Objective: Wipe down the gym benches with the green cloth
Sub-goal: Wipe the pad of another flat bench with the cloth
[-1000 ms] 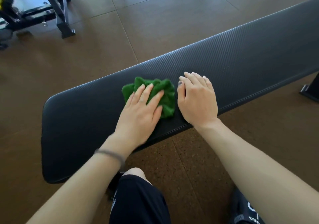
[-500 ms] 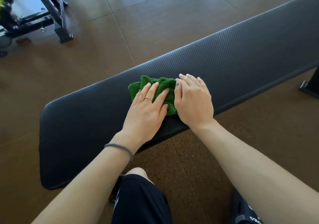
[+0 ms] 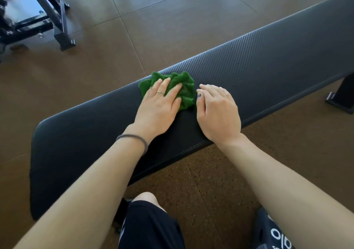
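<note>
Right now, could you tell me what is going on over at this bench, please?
A person is wiping a black bench with a green cloth. The left hand presses the bunched cloth flat against the pad with straight fingers. The right hand rests on the pad just beside the cloth, holding nothing. A few pale specks lie on the pad further right.

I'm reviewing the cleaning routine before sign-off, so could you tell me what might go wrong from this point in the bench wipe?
1. The green cloth is bunched into a wad under the left hand, so each pass likely wipes only a narrow strip of the bench.
2. Pale specks lie on the pad beyond the right hand; they could be missed.
3. The right hand rests bare on the pad and may leave fresh marks.
</note>
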A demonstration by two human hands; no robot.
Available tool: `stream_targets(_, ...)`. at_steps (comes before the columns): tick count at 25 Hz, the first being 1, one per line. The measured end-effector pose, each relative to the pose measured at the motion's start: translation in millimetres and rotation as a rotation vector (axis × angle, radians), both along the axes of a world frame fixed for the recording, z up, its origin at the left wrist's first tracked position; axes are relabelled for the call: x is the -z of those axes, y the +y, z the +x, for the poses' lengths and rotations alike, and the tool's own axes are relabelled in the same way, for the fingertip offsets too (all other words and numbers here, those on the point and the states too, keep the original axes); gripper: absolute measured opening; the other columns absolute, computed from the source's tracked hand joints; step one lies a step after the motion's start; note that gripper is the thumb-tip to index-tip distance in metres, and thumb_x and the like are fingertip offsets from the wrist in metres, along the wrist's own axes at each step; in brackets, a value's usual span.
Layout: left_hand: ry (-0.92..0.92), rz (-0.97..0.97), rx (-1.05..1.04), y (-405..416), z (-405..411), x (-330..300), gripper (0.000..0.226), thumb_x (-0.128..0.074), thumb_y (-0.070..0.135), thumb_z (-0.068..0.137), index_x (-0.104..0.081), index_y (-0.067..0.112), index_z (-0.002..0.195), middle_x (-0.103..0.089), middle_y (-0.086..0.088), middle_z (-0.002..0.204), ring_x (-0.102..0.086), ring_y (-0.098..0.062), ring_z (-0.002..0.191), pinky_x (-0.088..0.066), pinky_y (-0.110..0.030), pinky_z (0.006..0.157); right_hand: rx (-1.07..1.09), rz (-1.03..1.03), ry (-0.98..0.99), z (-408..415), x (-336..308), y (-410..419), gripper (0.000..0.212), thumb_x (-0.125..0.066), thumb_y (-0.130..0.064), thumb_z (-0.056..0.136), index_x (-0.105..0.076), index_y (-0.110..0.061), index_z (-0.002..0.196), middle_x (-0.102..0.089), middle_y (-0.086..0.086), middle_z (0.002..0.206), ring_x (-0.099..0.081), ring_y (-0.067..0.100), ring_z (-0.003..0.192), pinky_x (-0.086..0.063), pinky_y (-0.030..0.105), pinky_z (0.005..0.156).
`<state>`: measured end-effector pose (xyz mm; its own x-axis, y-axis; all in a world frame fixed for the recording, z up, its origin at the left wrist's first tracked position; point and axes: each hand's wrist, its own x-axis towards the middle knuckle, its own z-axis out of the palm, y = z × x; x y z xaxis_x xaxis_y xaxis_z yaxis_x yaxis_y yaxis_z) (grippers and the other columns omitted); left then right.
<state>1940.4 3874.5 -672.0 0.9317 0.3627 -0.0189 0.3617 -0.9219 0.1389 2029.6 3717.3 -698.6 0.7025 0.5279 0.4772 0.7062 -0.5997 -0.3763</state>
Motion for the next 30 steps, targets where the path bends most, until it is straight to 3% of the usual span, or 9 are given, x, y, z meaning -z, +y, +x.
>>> stream_targets(2, -0.016, 0.008, -0.013, -6.9, -10.1, 0.4, 0.054, -0.027, 0.044, 0.109, -0.031, 0.026, 0.16, -0.021, -0.009, 0.169, -0.011, -0.029, 0.157, -0.01, -0.048, 0.128, -0.011, -0.002, 0.014, 0.3, -0.6, -1.7, 0.04, -0.038, -0.025, 0.107, -0.072, -0.008, 0.124, -0.068, 0.007, 0.134, -0.059, 0.021, 0.13, -0.038, 0.04, 0.118)
stream_targets(6, -0.023, 0.047, 0.172, -38.8, -88.0, 2.6, 0.056, -0.023, 0.045, 0.108, -0.034, 0.025, 0.159, -0.024, -0.005, 0.168, -0.016, -0.027, 0.157, -0.018, -0.049, 0.127, -0.005, -0.013, 0.02, -1.6, 0.1, 0.0, 0.042, -0.037, -0.026, 0.108, -0.071, -0.008, 0.125, -0.068, 0.007, 0.135, -0.059, 0.022, 0.13, -0.039, 0.042, 0.118)
stream_targets(10, -0.022, 0.044, 0.038, 14.6, 11.2, 3.0, 0.057, -0.023, 0.046, 0.107, -0.039, 0.022, 0.157, -0.03, -0.016, 0.165, -0.023, -0.038, 0.153, -0.016, -0.049, 0.127, -0.004, 0.032, 0.019, 1.7, 1.4, -0.6, 0.04, -0.039, -0.024, 0.107, -0.073, -0.008, 0.12, -0.07, 0.007, 0.131, -0.061, 0.022, 0.127, -0.041, 0.042, 0.116)
stream_targets(13, 0.016, -0.025, -0.129, 27.5, 49.8, 1.1, 0.055, -0.025, 0.044, 0.109, -0.03, 0.026, 0.16, -0.021, -0.012, 0.168, -0.015, -0.032, 0.155, -0.008, -0.044, 0.128, 0.002, 0.043, 0.017, 0.8, 1.6, -2.6, 0.04, -0.039, -0.025, 0.107, -0.073, -0.008, 0.122, -0.07, 0.007, 0.131, -0.061, 0.02, 0.128, -0.041, 0.039, 0.117)
stream_targets(16, -0.085, 0.02, 0.007, -13.3, -26.5, 3.7, 0.057, -0.024, 0.044, 0.106, -0.039, 0.02, 0.157, -0.03, -0.012, 0.165, -0.021, -0.033, 0.154, -0.016, -0.05, 0.127, -0.001, 0.048, 0.018, 0.9, 2.4, -2.8, 0.04, -0.039, -0.023, 0.107, -0.073, -0.008, 0.122, -0.07, 0.007, 0.132, -0.061, 0.021, 0.128, -0.04, 0.04, 0.117)
stream_targets(18, -0.059, -0.004, 0.083, -40.2, -83.6, 2.7, 0.055, -0.028, 0.043, 0.107, -0.037, 0.024, 0.158, -0.027, -0.005, 0.167, -0.017, -0.027, 0.156, -0.018, -0.05, 0.127, 0.0, 0.047, 0.021, -0.7, 3.0, -1.2, 0.039, -0.04, -0.023, 0.107, -0.073, -0.007, 0.121, -0.07, 0.007, 0.131, -0.061, 0.021, 0.128, -0.041, 0.041, 0.117)
stream_targets(21, -0.024, 0.003, 0.101, -23.0, -61.8, 2.3, 0.054, -0.024, 0.047, 0.107, -0.034, 0.033, 0.158, -0.025, -0.002, 0.168, -0.015, -0.025, 0.157, -0.015, -0.046, 0.128, 0.014, 0.039, 0.014, -2.1, 1.8, 0.6, 0.038, -0.041, -0.022, 0.107, -0.073, -0.007, 0.12, -0.07, 0.007, 0.13, -0.061, 0.021, 0.127, -0.041, 0.041, 0.116)
stream_targets(25, -0.031, -0.002, 0.007, -12.6, -5.6, 1.0, 0.052, -0.029, 0.042, 0.11, -0.03, 0.029, 0.16, -0.022, -0.007, 0.169, -0.012, -0.028, 0.157, -0.006, -0.044, 0.129, 0.031, 0.044, 0.017, -2.6, -0.6, 1.2, 0.039, -0.041, -0.023, 0.107, -0.074, -0.008, 0.12, -0.072, 0.006, 0.128, -0.063, 0.02, 0.125, -0.043, 0.04, 0.115)
stream_targets(30, -0.063, 0.053, 0.12, -69.4, -103.1, 8.6, 0.053, -0.029, 0.041, 0.109, -0.034, 0.023, 0.158, -0.028, -0.007, 0.166, -0.017, -0.027, 0.157, -0.016, -0.048, 0.128, 0.025, 0.033, 0.04, -0.9, -1.1, -1.5, 0.044, -0.036, -0.027, 0.107, -0.072, -0.007, 0.124, -0.071, 0.006, 0.13, -0.062, 0.018, 0.126, -0.041, 0.038, 0.116)
